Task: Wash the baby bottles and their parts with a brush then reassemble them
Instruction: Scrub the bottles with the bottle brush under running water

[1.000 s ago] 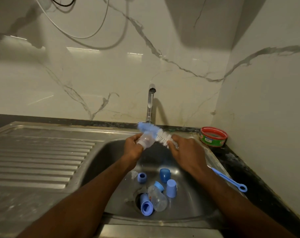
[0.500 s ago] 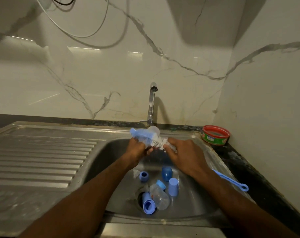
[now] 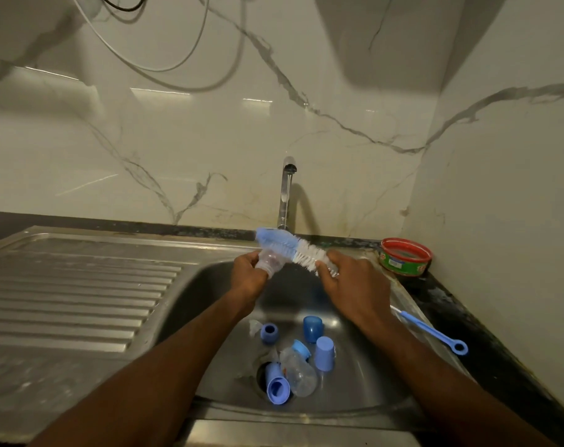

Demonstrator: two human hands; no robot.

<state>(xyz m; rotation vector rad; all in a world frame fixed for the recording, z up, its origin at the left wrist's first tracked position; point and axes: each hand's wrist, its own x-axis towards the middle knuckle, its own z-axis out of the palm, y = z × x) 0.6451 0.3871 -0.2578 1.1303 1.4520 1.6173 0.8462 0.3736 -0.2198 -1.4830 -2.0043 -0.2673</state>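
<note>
1. Steel sink [image 3: 364, 398], brushed metal, ribbed drainboard [image 3: 80, 291] at 9 o'clock; dark speckled desk [image 3: 461, 321] along the 3 o'clock edge.
2. Chrome tap [image 3: 285, 195] at 12 o'clock of the basin, straight tube, spout facing the camera.
3. Basin contents, grouped by the drain: clear plastic baby bottle [image 3: 298, 371] lying on its side, blue collar end toward 12; blue tube-shaped part [image 3: 276, 383] in the drain hole, open end toward 6; two blue caps [image 3: 312, 329] [image 3: 325, 353] standing mouth-down; short blue ring [image 3: 269, 332]; a clear teat piece beside it, hard to make out.
4. Bottle brush [image 3: 293, 250], blue sponge tip then white bristles, long axis from 10 to 4 o'clock, tip at 10. Right hand [image 3: 354, 285] grip closed on its bristle/handle end.
5. Left hand [image 3: 250, 275] grip pinched around a clear soft teat [image 3: 269, 261], touching the brush underside, above the basin at 12.
6. Round red-rimmed tub [image 3: 405, 258] on desk, 2 o'clock corner.
7. Thin blue brush [image 3: 432, 333] with ring end, flat on sink rim at 3, ring toward 4.
</note>
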